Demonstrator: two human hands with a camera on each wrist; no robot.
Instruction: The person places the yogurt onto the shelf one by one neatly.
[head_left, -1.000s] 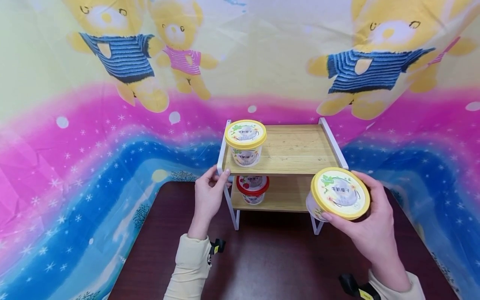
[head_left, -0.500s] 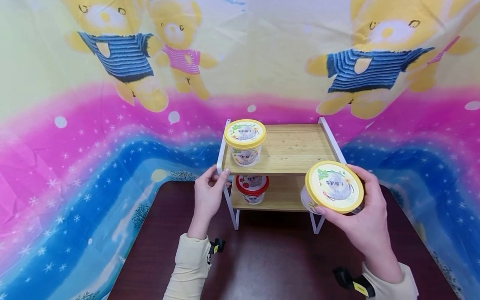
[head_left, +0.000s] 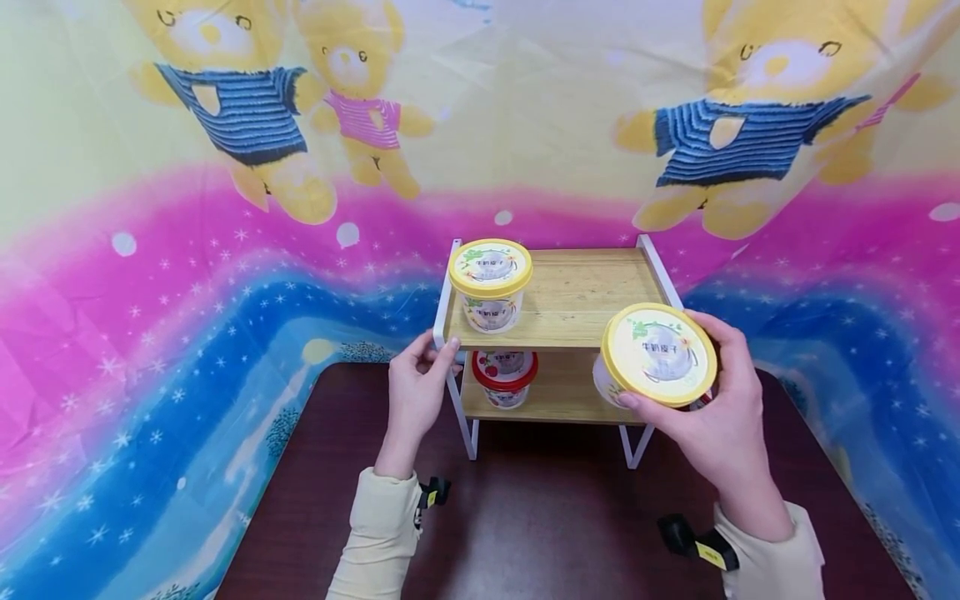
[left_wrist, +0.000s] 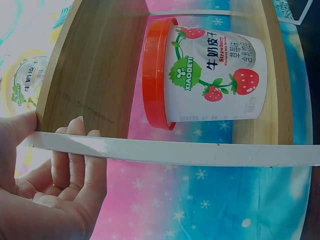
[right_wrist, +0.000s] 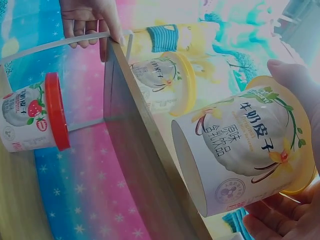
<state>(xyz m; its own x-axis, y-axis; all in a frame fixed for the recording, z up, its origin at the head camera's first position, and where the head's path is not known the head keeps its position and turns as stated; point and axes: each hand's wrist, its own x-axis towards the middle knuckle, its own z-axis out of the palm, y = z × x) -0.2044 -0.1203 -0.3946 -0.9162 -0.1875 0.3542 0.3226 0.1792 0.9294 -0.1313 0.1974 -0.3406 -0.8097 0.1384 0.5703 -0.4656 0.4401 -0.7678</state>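
Observation:
My right hand [head_left: 723, 417] grips a paper cup with a yellow lid [head_left: 660, 354], thumb on the near side and fingers round the far side. The cup is tilted with its lid toward the head camera, in front of the two-tier wooden shelf's [head_left: 592, 287] right end. In the right wrist view its base is close to the upper board's edge. With thumb and curled fingers my left hand [head_left: 420, 383] holds the shelf's front left corner, at the white metal frame [left_wrist: 165, 151]. A second yellow-lidded cup [head_left: 491, 287] stands upright on the upper board's left side.
Below, on the lower board [head_left: 570, 392], a red-lidded strawberry cup [head_left: 506, 382] stands at the left. The shelf rests on a dark brown table [head_left: 540, 517]. Behind it hangs a cloth backdrop [head_left: 525, 108] printed with bears.
My right hand has carried its yellow-lidded cup up and slightly left, closer to the upper board. The left hand and the other cups have stayed in place.

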